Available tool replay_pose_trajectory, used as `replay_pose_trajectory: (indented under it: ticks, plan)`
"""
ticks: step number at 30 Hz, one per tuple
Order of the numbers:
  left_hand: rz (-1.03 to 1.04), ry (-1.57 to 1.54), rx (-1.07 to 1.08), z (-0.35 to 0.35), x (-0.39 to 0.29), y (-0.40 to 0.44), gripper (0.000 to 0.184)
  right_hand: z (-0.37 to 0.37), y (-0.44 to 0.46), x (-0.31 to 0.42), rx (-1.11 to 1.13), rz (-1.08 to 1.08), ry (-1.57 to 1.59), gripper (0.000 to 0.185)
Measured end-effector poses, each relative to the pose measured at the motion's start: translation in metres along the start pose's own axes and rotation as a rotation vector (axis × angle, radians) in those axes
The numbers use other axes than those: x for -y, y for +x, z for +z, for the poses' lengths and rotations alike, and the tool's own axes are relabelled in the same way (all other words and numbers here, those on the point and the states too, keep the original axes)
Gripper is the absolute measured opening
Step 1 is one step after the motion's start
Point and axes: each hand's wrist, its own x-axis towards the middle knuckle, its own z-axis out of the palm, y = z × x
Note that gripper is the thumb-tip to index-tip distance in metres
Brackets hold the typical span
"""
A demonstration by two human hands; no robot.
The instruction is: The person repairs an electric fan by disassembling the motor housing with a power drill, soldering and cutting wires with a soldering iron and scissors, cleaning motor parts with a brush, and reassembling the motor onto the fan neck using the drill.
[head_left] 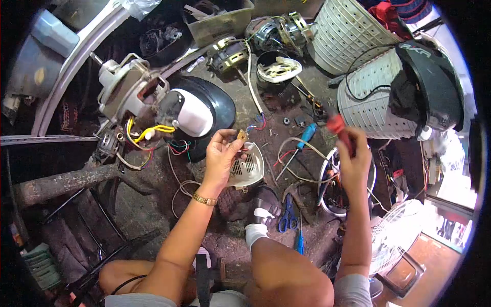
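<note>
My left hand (221, 158), with a gold watch band at the wrist, pinches a small yellowish-brown part (242, 135). Just below those fingers lies a white vented plastic cover (251, 171). Off to the right, my right hand (355, 158) is closed around a red-handled tool (337, 126); its far end is smeared by motion, so the kind is unclear. Between the hands, a blue-handled screwdriver (308, 134) rests on the ground beside a loop of pale cable (286, 143). Beneath the right forearm sits a round white-rimmed housing (324, 202).
Blue scissors (288, 217), a second blue screwdriver (300, 243) and a hammer (296, 194) lie by my foot. Motors (227, 53), a larger motor unit (130, 89) and a black fan base (222, 105) stand left and behind. White perforated baskets (345, 30) and a fan grille (399, 230) are right.
</note>
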Motion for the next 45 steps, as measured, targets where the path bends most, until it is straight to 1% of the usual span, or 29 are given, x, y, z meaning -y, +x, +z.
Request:
replay_pose_trajectory:
  ticks: [2,4,5,6,8,10,12,13,14,16,18,20,21,22,24,25,26,28,29,31,32,34,36,38,39,41,42,44,45]
  plan:
    - [-0.009,-0.016,0.007,0.006,-0.002,-0.007,0.027,-0.007,-0.025,0.008,0.069,0.017,0.062,0.026]
    - [-0.013,-0.026,0.012,0.009,0.002,-0.011,0.026,-0.006,-0.038,0.014,0.128,-0.027,0.003,0.031]
    - [0.006,-0.006,0.005,0.009,0.005,-0.012,0.026,-0.005,-0.039,0.013,0.142,-0.149,-0.055,0.033]
    - [0.026,0.015,-0.003,0.011,0.005,-0.013,0.026,-0.003,-0.039,0.015,0.141,-0.148,-0.049,0.033]
    - [0.016,0.004,-0.008,0.015,0.003,-0.014,0.026,-0.002,-0.035,0.021,0.223,-0.176,-0.179,0.031]
    - [-0.012,-0.023,-0.004,0.015,0.004,-0.012,0.026,0.003,-0.031,0.017,0.267,-0.153,-0.181,0.030]
    - [-0.035,-0.041,0.002,0.012,0.009,-0.008,0.026,0.019,-0.027,0.001,0.117,-0.013,0.073,0.032]
    - [-0.102,-0.079,0.024,0.011,0.011,-0.005,0.026,0.021,-0.020,-0.004,0.118,0.142,0.169,0.034]
    - [-0.172,-0.117,0.048,0.010,0.014,-0.003,0.026,0.025,-0.011,-0.007,0.163,0.293,0.289,0.038]
    - [-0.227,-0.106,0.095,0.013,0.020,0.000,0.026,0.047,0.003,-0.012,0.303,0.438,0.402,0.039]
    - [-0.292,-0.114,0.117,0.017,0.023,0.001,0.024,0.079,0.006,-0.016,0.368,0.179,0.544,0.036]
    - [-0.297,-0.079,0.138,0.022,0.022,0.002,0.024,0.113,0.001,-0.023,0.453,0.253,0.808,0.032]
    - [-0.299,-0.045,0.160,0.023,0.022,0.002,0.024,0.114,0.001,-0.016,0.523,0.432,0.824,0.029]
    - [-0.296,-0.047,0.156,0.022,0.023,0.001,0.024,0.118,0.001,-0.015,0.528,0.430,0.824,0.029]
    - [-0.263,0.113,0.158,0.019,0.027,-0.002,0.025,0.127,0.000,-0.016,0.530,0.496,0.753,0.025]
    - [-0.250,0.167,0.162,0.018,0.027,-0.001,0.025,0.129,-0.001,-0.014,0.508,0.488,0.791,0.021]
    - [-0.252,0.169,0.164,0.019,0.028,-0.002,0.025,0.128,-0.001,-0.012,0.506,0.489,0.793,0.021]
    - [-0.266,0.065,0.078,0.031,0.021,-0.005,0.023,0.126,-0.002,-0.008,0.538,0.433,0.887,0.019]
    - [-0.264,0.065,0.080,0.029,0.022,-0.004,0.023,0.127,-0.001,-0.010,0.536,0.432,0.887,0.019]
    - [-0.384,0.038,0.091,0.020,0.025,-0.004,0.023,0.131,-0.001,-0.016,0.607,0.298,0.862,0.016]
    - [-0.386,0.037,0.090,0.015,0.026,-0.003,0.023,0.131,0.000,-0.018,0.608,0.299,0.861,0.016]
    - [-0.448,-0.117,0.215,0.009,0.023,0.000,0.023,0.130,0.003,-0.019,0.617,0.396,0.793,0.016]
    - [-0.456,-0.086,0.227,0.007,0.023,0.003,0.023,0.134,0.001,-0.020,0.594,0.387,0.802,0.016]
    - [-0.482,-0.110,0.284,0.004,0.023,0.006,0.022,0.141,-0.002,-0.019,0.496,0.326,0.810,0.013]
    - [-0.479,-0.109,0.287,0.006,0.025,0.006,0.022,0.148,-0.005,-0.021,0.494,0.323,0.809,0.013]
    - [-0.298,-0.002,0.033,0.016,0.033,0.006,0.023,0.162,-0.012,-0.023,0.311,0.429,0.828,0.010]
    - [-0.297,-0.003,0.037,0.021,0.036,0.008,0.023,0.164,-0.017,-0.018,0.308,0.427,0.827,0.010]
    - [-0.037,0.014,-0.025,0.027,0.040,0.011,0.023,0.167,-0.025,-0.008,0.211,0.738,1.014,0.004]
    - [0.011,0.017,-0.046,0.029,0.040,0.013,0.023,0.169,-0.026,-0.005,0.214,0.736,1.014,0.004]
